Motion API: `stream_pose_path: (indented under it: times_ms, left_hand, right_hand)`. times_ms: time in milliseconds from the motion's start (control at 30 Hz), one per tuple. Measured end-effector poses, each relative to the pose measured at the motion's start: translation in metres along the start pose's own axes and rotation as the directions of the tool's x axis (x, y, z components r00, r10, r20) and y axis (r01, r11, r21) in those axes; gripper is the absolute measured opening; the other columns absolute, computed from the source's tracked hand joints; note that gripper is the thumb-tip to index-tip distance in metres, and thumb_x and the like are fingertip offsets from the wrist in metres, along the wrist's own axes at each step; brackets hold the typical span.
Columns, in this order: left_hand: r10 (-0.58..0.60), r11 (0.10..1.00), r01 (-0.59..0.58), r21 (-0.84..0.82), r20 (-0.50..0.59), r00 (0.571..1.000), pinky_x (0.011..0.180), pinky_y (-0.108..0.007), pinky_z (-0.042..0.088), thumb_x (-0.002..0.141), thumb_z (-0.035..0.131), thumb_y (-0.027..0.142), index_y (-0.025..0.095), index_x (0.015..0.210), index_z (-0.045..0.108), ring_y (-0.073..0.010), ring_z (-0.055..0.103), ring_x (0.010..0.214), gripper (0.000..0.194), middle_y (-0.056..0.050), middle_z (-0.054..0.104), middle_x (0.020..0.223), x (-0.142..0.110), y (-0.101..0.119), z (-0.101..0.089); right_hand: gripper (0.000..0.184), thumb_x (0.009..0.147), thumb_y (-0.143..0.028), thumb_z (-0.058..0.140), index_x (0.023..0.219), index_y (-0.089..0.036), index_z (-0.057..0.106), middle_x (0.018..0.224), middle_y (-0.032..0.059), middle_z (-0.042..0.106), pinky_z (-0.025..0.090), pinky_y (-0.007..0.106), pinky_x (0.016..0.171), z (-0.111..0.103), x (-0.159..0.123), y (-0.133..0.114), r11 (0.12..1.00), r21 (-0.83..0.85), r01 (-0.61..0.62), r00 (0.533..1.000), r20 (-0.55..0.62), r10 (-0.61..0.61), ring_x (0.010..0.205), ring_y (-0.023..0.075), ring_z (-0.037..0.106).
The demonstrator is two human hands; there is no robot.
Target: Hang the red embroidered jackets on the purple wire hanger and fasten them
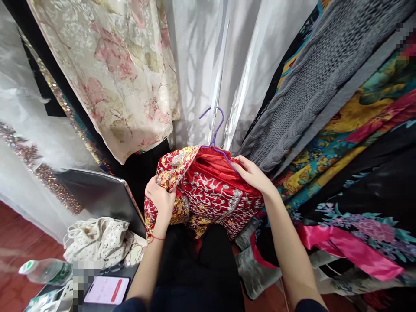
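Observation:
A red jacket (211, 195) with gold and silver embroidery lies across my lap, its red lining showing at the neck opening. A purple hanger (215, 125) sits inside that opening, with its hook pointing up. On the left, my left hand (160, 195) grips the embroidered front edge of the garment, fingers curled into the cloth. My right hand (252, 173) pinches the right shoulder near the end of the hanger's arm. Part of the hanger is hidden under the fabric.
Floral cream cloth (130, 78) hangs at upper left, a grey knit (312, 78) at upper right beside patterned garments. Lower left are a dark panel (100, 195), a spotted cloth bag (97, 240), a bottle (48, 271) and a phone (105, 289). A pink ribbon (351, 249) hangs at right.

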State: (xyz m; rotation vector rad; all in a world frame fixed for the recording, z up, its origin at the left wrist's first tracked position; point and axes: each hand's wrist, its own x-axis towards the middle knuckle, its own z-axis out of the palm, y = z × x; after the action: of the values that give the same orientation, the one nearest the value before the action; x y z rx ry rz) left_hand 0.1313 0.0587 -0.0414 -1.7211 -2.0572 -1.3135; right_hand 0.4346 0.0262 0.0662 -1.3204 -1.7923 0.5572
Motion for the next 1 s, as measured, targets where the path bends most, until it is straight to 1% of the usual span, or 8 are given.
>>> stream_pose_path:
  times_ms: [167,367,467,533,633,700,800,1000]
  left_hand:
    - [-0.06,0.997,0.039,0.069,0.332,0.941,0.076,-0.036,0.042,0.084,0.057,0.049,0.019,0.104,0.063,-0.0304,0.065,0.087,0.037,-0.012,0.071,0.09,0.039,-0.004,-0.015]
    - [0.071,0.991,-0.063,0.118,-0.071,0.995,0.09,-0.04,0.037,0.088,0.044,0.028,0.021,0.105,0.061,-0.0284,0.06,0.097,0.025,-0.012,0.068,0.1,0.119,0.006,-0.068]
    - [0.192,0.953,-0.198,0.229,0.052,0.98,0.096,-0.046,0.036,0.087,0.048,0.027,0.016,0.113,0.059,-0.0333,0.055,0.111,0.031,-0.019,0.065,0.114,0.142,0.023,-0.06]
    - [0.13,0.913,-0.231,0.335,0.298,0.946,0.096,-0.051,0.038,0.08,0.061,0.032,0.01,0.118,0.057,-0.04,0.052,0.119,0.044,-0.027,0.061,0.124,0.147,0.031,-0.047]
    - [-0.093,0.877,-0.208,0.432,0.579,0.81,0.093,-0.056,0.041,0.069,0.076,0.036,0.005,0.123,0.055,-0.0456,0.053,0.122,0.066,-0.034,0.058,0.126,0.143,0.031,-0.035]
    - [-0.184,0.867,-0.159,0.471,0.602,0.777,0.089,-0.053,0.045,0.069,0.078,0.04,0.003,0.126,0.054,-0.0445,0.058,0.118,0.073,-0.035,0.06,0.123,0.136,0.023,-0.037]
    - [-0.2,0.853,-0.126,0.507,0.539,0.818,0.082,-0.046,0.048,0.072,0.074,0.051,0.003,0.12,0.06,-0.0419,0.064,0.108,0.069,-0.032,0.065,0.114,0.123,0.007,-0.049]
    - [-0.041,0.903,-0.222,0.368,0.587,0.808,0.07,-0.035,0.045,0.078,0.061,0.058,0.016,0.088,0.074,-0.0338,0.068,0.087,0.045,-0.017,0.071,0.081,0.118,0.006,-0.084]
  right_hand:
    - [0.045,0.089,-0.061,0.052,0.102,-0.019,0.06,0.1,0.0039,0.067,0.047,0.032,0.09,-0.006,0.0,0.0,0.991,0.085,-0.099,0.995,0.036,0.096,0.093,0.02,0.06]
    - [0.059,0.076,-0.07,0.064,0.099,-0.016,0.072,0.09,0.0043,0.074,0.054,0.036,0.082,-0.012,0.006,0.002,0.952,0.198,-0.232,0.967,0.153,0.204,0.087,0.0252,0.065]
    - [0.06,0.061,-0.065,0.079,0.092,-0.014,0.076,0.081,0.0034,0.074,0.055,0.035,0.076,-0.02,0.009,0.005,0.906,0.237,-0.352,0.926,0.232,0.299,0.077,0.0239,0.066]
    - [0.057,0.054,-0.059,0.086,0.088,-0.014,0.077,0.079,0.0029,0.075,0.055,0.034,0.075,-0.025,0.008,0.006,0.893,0.202,-0.403,0.896,0.287,0.339,0.074,0.0225,0.066]
    - [0.058,0.055,-0.062,0.083,0.087,-0.014,0.079,0.075,0.0029,0.074,0.054,0.035,0.074,-0.03,0.001,0.009,0.896,0.139,-0.423,0.875,0.321,0.363,0.07,0.0219,0.065]
    - [0.06,0.064,-0.068,0.075,0.09,-0.014,0.079,0.08,0.0032,0.075,0.054,0.035,0.076,-0.032,-0.005,0.011,0.922,0.124,-0.367,0.899,0.3,0.318,0.073,0.0225,0.065]
    - [0.06,0.076,-0.07,0.064,0.096,-0.015,0.077,0.091,0.0038,0.075,0.053,0.036,0.084,-0.032,-0.015,0.011,0.969,0.1,-0.225,0.954,0.226,0.198,0.085,0.0256,0.066]
    - [0.054,0.082,-0.065,0.061,0.103,-0.018,0.075,0.103,0.0056,0.075,0.049,0.04,0.096,-0.033,-0.022,0.009,0.974,0.164,-0.153,0.973,0.2,0.119,0.102,0.0304,0.063]
